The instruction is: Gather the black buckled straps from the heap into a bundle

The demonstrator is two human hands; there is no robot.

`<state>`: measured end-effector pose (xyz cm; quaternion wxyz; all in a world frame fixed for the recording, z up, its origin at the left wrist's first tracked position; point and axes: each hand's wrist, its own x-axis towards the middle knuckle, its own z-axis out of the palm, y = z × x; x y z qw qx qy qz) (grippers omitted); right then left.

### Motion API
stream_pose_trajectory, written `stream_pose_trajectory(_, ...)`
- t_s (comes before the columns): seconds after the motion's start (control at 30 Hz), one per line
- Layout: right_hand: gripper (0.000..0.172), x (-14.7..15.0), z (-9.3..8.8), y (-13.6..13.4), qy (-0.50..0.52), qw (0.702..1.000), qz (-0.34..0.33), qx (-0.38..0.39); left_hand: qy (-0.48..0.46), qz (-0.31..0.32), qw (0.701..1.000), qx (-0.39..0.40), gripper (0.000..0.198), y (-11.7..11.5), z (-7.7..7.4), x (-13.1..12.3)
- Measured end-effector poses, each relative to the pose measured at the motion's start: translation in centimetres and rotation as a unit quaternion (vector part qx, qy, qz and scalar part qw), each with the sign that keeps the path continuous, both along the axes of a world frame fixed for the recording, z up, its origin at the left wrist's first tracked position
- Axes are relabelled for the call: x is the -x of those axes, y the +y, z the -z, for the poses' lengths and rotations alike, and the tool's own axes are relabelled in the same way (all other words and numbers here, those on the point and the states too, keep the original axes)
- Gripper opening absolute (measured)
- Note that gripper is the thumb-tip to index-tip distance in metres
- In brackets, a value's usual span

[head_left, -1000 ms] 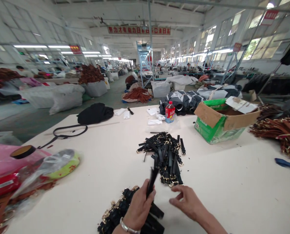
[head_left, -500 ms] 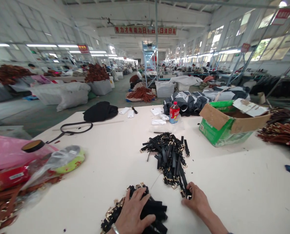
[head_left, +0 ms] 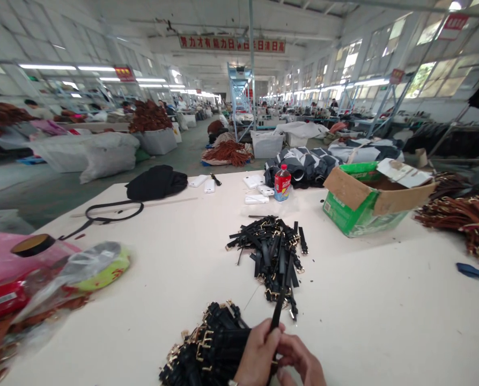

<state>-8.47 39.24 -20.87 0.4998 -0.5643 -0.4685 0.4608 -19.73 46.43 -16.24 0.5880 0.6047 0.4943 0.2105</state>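
Observation:
A short black strap (head_left: 278, 311) stands up between my two hands, its free end pointing away from me. My left hand (head_left: 257, 351) pinches it between thumb and fingers. Just right of that, my right hand (head_left: 299, 359) has curled fingers round the strap's lower part, where a bit of gold metal shows; the rest is hidden by the fingers. To the left lies a stacked pile of black straps with gold buckles (head_left: 219, 343), partly behind my left hand. Farther off is a looser heap of similar buckled straps (head_left: 277, 252).
A green cardboard box (head_left: 352, 214) with open flaps stands at the right. A red-labelled bottle (head_left: 282, 183) and white boxes (head_left: 256, 199) are at the table's far edge. Black cloth (head_left: 156, 182), a tape roll (head_left: 32, 245) and plastic-wrapped items (head_left: 98, 268) lie left. Brown straps (head_left: 460, 225) are far right.
My right hand has drawn a strap from the loose heap towards me. My left hand has come off the stacked pile and moved right to grip that strap. The view has turned slightly right.

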Motion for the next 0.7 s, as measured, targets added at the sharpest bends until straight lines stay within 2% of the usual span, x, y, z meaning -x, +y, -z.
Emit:
stream_pose_trajectory(0.07, 0.039, -1.6, -0.9, 1.6, -0.072, 0.997, 0.029, -0.003, 0.109, 0.032, 0.981, -0.157, 0.03, 1.9, -1.3, 2.2)
stream_pose_trajectory(0.1, 0.036, -2.5, -1.1, 2.7, -0.115, 0.992, 0.052, 0.008, 0.19, 0.051, 0.953, -0.23, 0.033, 2.8, -1.8, 3.4)
stream_pose_trajectory(0.13, 0.032, -3.4, -1.0, 3.7, -0.152, 0.985, 0.075, 0.023, 0.259, 0.066, 0.921, -0.284, 0.035, 3.6, -2.1, 4.4)
stream_pose_trajectory(0.17, 0.028, -4.2, -0.8, 4.8, -0.178, 0.979, 0.092, 0.042, 0.29, 0.069, 0.906, -0.299, 0.035, 4.2, -2.1, 5.2)
stream_pose_trajectory(0.27, 0.02, -5.2, 0.7, 7.3, -0.22, 0.968, 0.1, 0.073, 0.331, 0.058, 0.893, -0.299, 0.028, 4.3, -1.0, 5.7)
stream_pose_trajectory(0.43, 0.027, -5.2, 2.9, 8.7, -0.366, 0.916, 0.121, 0.113, 0.38, 0.029, 0.874, -0.302, 0.035, 2.8, 1.4, 2.1)
stream_pose_trajectory(0.57, 0.025, -5.5, 3.3, 9.5, -0.39, 0.907, 0.076, 0.141, 0.379, 0.016, 0.89, -0.255, 0.049, 3.7, 3.0, -0.8)
stream_pose_trajectory(0.63, 0.02, -5.5, 3.3, 10.0, -0.397, 0.903, 0.056, 0.154, 0.372, -0.001, 0.903, -0.217, 0.058, 4.4, 3.8, -1.8)
stream_pose_trajectory(0.7, 0.014, -5.5, 3.2, 10.4, -0.397, 0.903, 0.039, 0.161, 0.363, -0.024, 0.913, -0.184, 0.058, 4.9, 4.4, -2.6)
